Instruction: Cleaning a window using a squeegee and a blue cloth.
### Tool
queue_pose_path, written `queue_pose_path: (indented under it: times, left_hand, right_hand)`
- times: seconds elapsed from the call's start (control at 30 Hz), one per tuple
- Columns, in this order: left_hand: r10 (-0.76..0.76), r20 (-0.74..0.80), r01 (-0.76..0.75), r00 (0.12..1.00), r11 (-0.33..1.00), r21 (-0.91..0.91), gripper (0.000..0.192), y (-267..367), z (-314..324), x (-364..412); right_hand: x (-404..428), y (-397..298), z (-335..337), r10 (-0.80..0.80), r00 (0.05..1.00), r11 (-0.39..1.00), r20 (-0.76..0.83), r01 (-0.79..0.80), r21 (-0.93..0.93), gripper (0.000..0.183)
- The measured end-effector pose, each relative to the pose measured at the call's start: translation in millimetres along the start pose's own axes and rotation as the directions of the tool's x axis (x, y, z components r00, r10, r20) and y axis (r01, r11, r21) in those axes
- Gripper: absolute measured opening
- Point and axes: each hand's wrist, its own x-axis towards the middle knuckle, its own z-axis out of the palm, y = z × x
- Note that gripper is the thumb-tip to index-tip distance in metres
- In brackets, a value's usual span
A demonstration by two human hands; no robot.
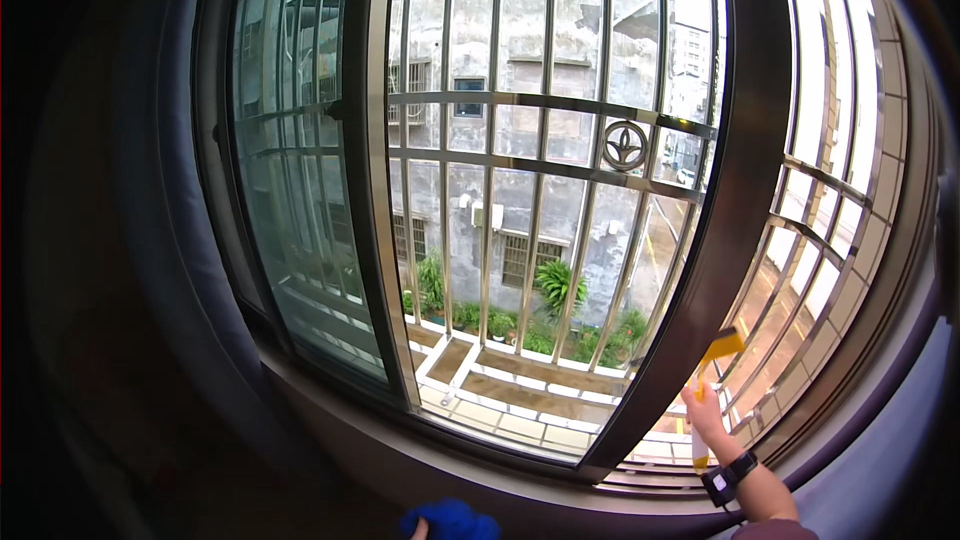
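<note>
My right hand [703,411] grips the white and yellow handle of a brush-like cleaning tool [724,345], whose yellow head with a dark edge points up. It is held at the lower right, in front of the window opening beside the dark sliding sash frame [739,187]. A dark band with a small device is on my right wrist. At the bottom edge, my left hand [421,529] shows only a finger or thumb against a bunched blue cloth [454,521], which it holds.
Stainless steel security bars [547,195] stand outside the window. A greenish glass pane [307,187] is at the left, beside a curtain [180,202]. The window track [660,476] runs along the bottom right. Another curtain [885,420] hangs at the right.
</note>
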Motion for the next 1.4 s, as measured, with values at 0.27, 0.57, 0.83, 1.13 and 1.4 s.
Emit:
queue_pose_path:
  times: [0.27, 0.57, 0.83, 1.13, 1.4]
  left_hand:
    - [-0.234, 0.481, 0.358, 0.845, 0.916, -0.183, 0.059, -23, 85, 16]
    - [-0.570, 0.647, 0.693, 0.506, 0.715, 0.088, 0.053, -50, 185, -18]
    - [-0.580, 0.700, 0.668, 0.417, 0.717, 0.197, 0.045, -79, 214, -30]
    - [-0.574, 0.535, 0.406, 0.619, 0.818, 0.408, 0.027, 8, 171, -50]
    - [-0.707, 0.427, 0.534, 0.564, 0.707, 0.465, 0.027, 68, 82, 5]
  right_hand:
    - [-87, 25, -64, -0.343, 0.880, 0.927, -0.329, 0.373, 0.030, 0.020]
    - [-147, 41, -73, -0.695, 0.707, 0.714, -0.130, 0.657, -0.244, 0.020]
    - [-181, 34, -60, -0.759, 0.642, 0.490, 0.104, 0.669, -0.559, 0.025]
    - [-239, -31, 6, -0.587, 0.800, 0.574, 0.125, 0.520, -0.633, 0.035]
    - [-264, -61, 88, -0.513, 0.840, 0.656, 0.176, 0.516, -0.550, 0.046]
